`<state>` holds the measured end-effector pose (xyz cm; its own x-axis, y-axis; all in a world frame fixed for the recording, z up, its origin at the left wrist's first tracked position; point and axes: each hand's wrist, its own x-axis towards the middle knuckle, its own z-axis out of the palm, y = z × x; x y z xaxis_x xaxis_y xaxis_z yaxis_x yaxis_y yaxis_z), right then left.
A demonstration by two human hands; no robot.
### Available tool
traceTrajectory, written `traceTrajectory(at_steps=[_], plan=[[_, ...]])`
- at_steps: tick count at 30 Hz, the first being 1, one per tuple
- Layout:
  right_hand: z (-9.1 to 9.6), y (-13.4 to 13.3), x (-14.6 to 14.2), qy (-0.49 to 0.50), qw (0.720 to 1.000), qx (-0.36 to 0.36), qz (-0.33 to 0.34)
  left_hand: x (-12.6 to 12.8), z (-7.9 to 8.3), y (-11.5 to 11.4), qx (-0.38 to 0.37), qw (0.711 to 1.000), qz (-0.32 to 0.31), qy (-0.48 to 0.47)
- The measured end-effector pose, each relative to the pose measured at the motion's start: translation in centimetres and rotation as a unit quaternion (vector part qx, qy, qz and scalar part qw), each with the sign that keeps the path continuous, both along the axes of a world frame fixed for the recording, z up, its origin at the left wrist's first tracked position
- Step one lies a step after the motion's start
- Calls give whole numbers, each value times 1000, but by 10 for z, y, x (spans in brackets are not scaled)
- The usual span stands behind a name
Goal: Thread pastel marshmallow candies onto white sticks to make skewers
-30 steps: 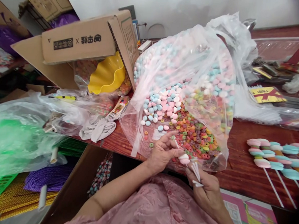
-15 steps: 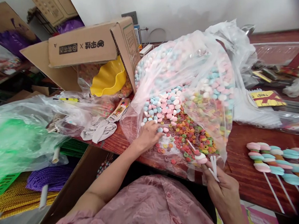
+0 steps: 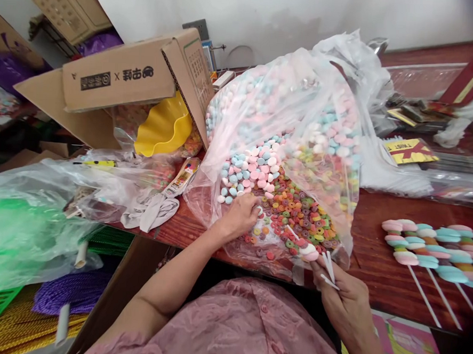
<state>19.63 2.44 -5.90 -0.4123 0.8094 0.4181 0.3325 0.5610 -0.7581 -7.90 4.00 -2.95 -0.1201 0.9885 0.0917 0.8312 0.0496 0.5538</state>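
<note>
My left hand (image 3: 239,215) is closed in a pinch on a pale blue marshmallow (image 3: 260,211), just over the front of the candy pile. My right hand (image 3: 344,290) grips a candy skewer (image 3: 309,252), with a white marshmallow, a pink one and a red gummy ring threaded on it. The skewer's bare tip points up and left. Several loose white sticks (image 3: 328,268) are also held in that hand. Loose pink, white and blue marshmallows (image 3: 257,165) lie in front of the hands, beside colourful gummy rings (image 3: 304,213), partly under a clear plastic bag (image 3: 298,90).
Finished-looking candy skewers (image 3: 428,247) lie in a row on the red-brown table (image 3: 373,206) at right. An open cardboard box (image 3: 117,84) with a yellow wavy dish (image 3: 163,124) stands at back left. A grey cloth (image 3: 150,209) lies near the table's left edge.
My left hand has gone from reaching flat into the marshmallows to pinching a pale blue one, drawn slightly nearer the skewer. My right hand still holds the skewer and sticks. The view has shifted slightly.
</note>
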Motion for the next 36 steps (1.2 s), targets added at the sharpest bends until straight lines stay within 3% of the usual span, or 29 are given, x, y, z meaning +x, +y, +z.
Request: traceTrajectory(at_steps=[7,11,13,16,19,27,36], plan=[[-10,-3,-9,-97,995,20,17,-3,-16,-23,83,994,-69,1],[-1,-4,-24,-128,990,51,29,2,-18,-29,119,984,-9,-135],[3,-5,-29,-134,989,60,33,9,-16,-32,123,959,47,-252],[6,-6,-32,-142,988,53,29,23,-10,-37,91,890,99,-436],[5,-7,-30,-141,989,43,28,32,-1,-41,98,852,106,-504],[8,-11,-23,-102,994,31,39,37,1,-41,152,850,110,-492],[1,-9,-25,-106,994,16,26,38,1,-45,221,915,64,-331]])
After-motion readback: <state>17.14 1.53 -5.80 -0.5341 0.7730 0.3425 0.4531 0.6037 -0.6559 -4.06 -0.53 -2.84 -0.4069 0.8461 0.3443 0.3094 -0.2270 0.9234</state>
